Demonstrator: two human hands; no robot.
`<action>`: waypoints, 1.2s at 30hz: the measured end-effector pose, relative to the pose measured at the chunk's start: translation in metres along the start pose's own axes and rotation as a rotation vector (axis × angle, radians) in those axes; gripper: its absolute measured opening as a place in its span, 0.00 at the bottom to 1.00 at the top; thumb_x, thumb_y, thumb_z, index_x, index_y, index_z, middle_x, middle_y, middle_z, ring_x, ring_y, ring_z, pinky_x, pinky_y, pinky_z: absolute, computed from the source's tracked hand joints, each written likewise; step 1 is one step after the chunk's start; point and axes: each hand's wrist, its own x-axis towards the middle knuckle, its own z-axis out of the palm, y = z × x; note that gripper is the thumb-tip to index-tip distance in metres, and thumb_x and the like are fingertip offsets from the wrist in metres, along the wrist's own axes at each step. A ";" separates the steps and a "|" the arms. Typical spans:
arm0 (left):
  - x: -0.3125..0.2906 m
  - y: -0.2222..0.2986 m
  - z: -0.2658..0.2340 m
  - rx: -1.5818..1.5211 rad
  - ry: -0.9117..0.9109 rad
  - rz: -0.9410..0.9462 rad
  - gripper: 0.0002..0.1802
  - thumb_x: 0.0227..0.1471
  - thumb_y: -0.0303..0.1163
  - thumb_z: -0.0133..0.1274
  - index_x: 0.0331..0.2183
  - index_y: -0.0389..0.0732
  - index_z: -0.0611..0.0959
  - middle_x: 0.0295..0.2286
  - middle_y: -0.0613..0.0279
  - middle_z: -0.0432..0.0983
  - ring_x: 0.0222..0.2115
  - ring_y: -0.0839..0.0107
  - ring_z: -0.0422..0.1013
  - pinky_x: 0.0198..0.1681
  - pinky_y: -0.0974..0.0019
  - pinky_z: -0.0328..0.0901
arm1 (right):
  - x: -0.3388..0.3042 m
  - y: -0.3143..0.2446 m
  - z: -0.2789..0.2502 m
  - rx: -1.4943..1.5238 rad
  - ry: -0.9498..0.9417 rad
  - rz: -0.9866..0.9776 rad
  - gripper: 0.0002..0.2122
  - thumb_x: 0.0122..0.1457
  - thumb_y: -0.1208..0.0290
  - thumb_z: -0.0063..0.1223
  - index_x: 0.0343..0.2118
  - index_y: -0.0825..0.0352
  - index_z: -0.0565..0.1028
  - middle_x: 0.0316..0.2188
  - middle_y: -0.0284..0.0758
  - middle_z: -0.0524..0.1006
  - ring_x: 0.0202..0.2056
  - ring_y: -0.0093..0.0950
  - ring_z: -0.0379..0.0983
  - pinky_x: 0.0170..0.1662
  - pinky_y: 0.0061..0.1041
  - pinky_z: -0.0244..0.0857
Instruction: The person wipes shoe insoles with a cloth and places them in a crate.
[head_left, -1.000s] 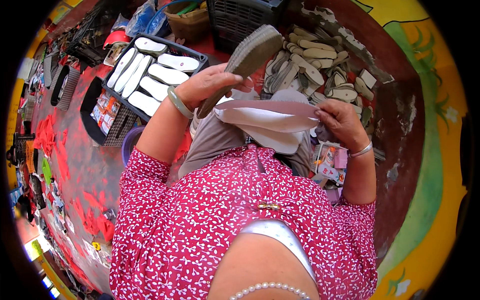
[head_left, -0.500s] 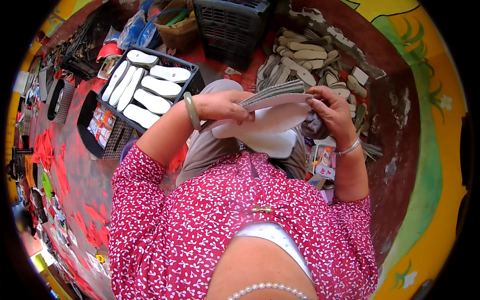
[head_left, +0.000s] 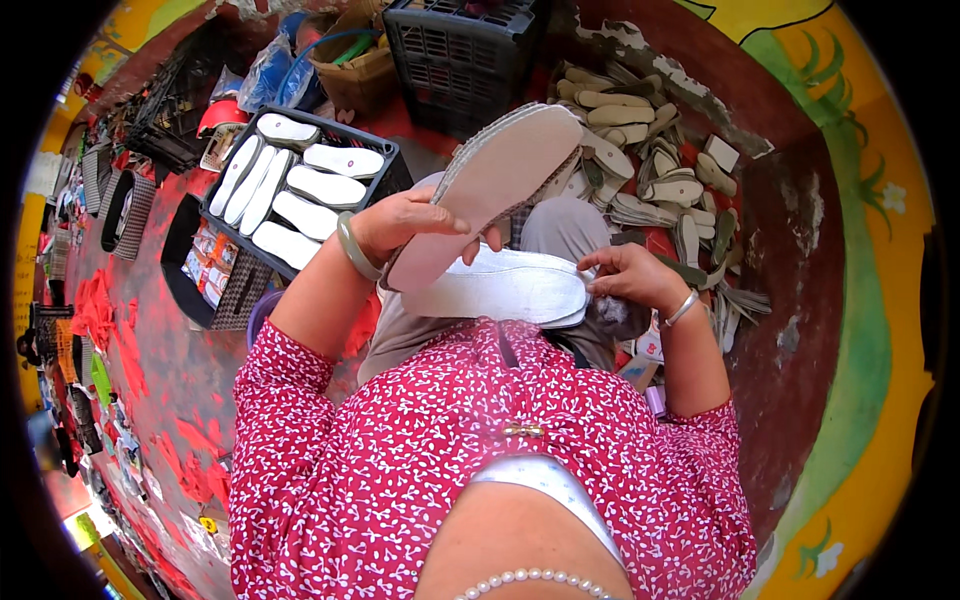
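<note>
My left hand (head_left: 412, 222) grips a stack of shoe insoles (head_left: 505, 170), raised and tilted toward the upper right. The face turned to me is pale pinkish, with layered grey edges behind it. White insoles (head_left: 490, 290) lie across my lap below the stack, and their left end is partly covered by it. At their right end my right hand (head_left: 640, 278) has its thumb and fingertips closed at the edge of these white insoles. A fuzzy dark grey thing (head_left: 622, 315) sits just under that hand; its kind is unclear.
A black crate (head_left: 395, 165) of white insoles stands at the left, beside a checkered box (head_left: 243, 290). A big pile of grey insoles (head_left: 660, 160) spreads at the right by the wall. Another black crate (head_left: 455, 70) and a cardboard box (head_left: 355, 75) are at the back.
My left hand has tilted the insole stack up toward the upper right. My right hand has let go of the stack's end and come down to the white insoles, now lower on my lap.
</note>
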 end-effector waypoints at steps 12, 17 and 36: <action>0.014 -0.019 0.035 -0.157 -0.060 0.030 0.28 0.45 0.33 0.52 0.47 0.28 0.69 0.40 0.45 0.71 0.32 0.68 0.71 0.35 0.69 0.66 | -0.011 -0.105 -0.004 -0.036 0.610 -0.700 0.19 0.55 0.75 0.53 0.51 0.69 0.69 0.42 0.34 0.75 0.38 0.20 0.69 0.44 0.17 0.62; 0.012 -0.016 0.036 -0.129 0.019 0.030 0.31 0.46 0.35 0.53 0.49 0.28 0.67 0.41 0.45 0.71 0.35 0.67 0.71 0.35 0.69 0.68 | -0.001 -0.098 0.006 -0.130 0.727 -0.710 0.17 0.55 0.75 0.53 0.49 0.68 0.71 0.44 0.40 0.75 0.43 0.25 0.72 0.47 0.20 0.62; 0.009 -0.011 0.047 0.036 0.047 0.179 0.32 0.52 0.35 0.52 0.55 0.36 0.61 0.47 0.51 0.65 0.46 0.65 0.67 0.41 0.66 0.67 | 0.010 -0.106 0.019 0.036 0.943 -0.768 0.09 0.54 0.79 0.54 0.39 0.72 0.76 0.30 0.32 0.78 0.31 0.15 0.70 0.36 0.15 0.65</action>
